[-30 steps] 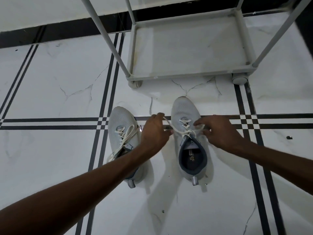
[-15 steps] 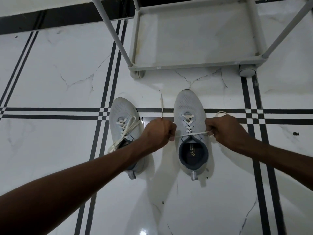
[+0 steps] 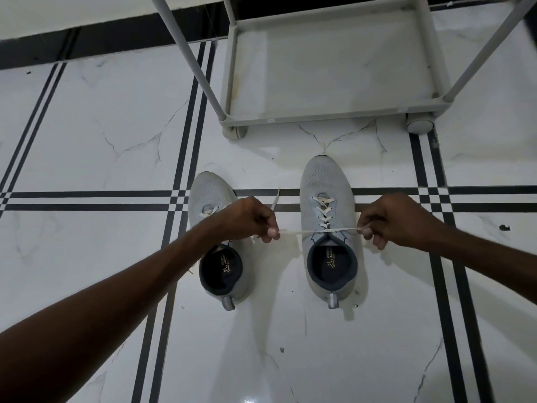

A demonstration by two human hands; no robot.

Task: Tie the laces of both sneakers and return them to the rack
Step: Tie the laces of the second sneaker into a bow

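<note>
Two light grey sneakers stand side by side on the tiled floor, toes pointing away from me. The right sneaker (image 3: 327, 187) has cream laces (image 3: 325, 212) drawn into a taut horizontal line across its tongue. My left hand (image 3: 247, 219) pinches one lace end to the left of that shoe, and my right hand (image 3: 392, 219) pinches the other end on its right. The left sneaker (image 3: 207, 189) lies partly under my left wrist, its laces loose. The grey rack (image 3: 328, 116) stands just beyond the shoes.
The rack's bottom shelf holds nothing and rests on small wheels (image 3: 420, 125). Its slanted posts (image 3: 191, 62) rise towards me at left and right. A black skirting band (image 3: 110, 39) runs along the far wall. White marble tiles with black stripes cover the floor.
Both hands went from crossing the laces over the right sneaker's tongue to pulling the two ends apart sideways, so the lace is now tight. The view has shifted closer.
</note>
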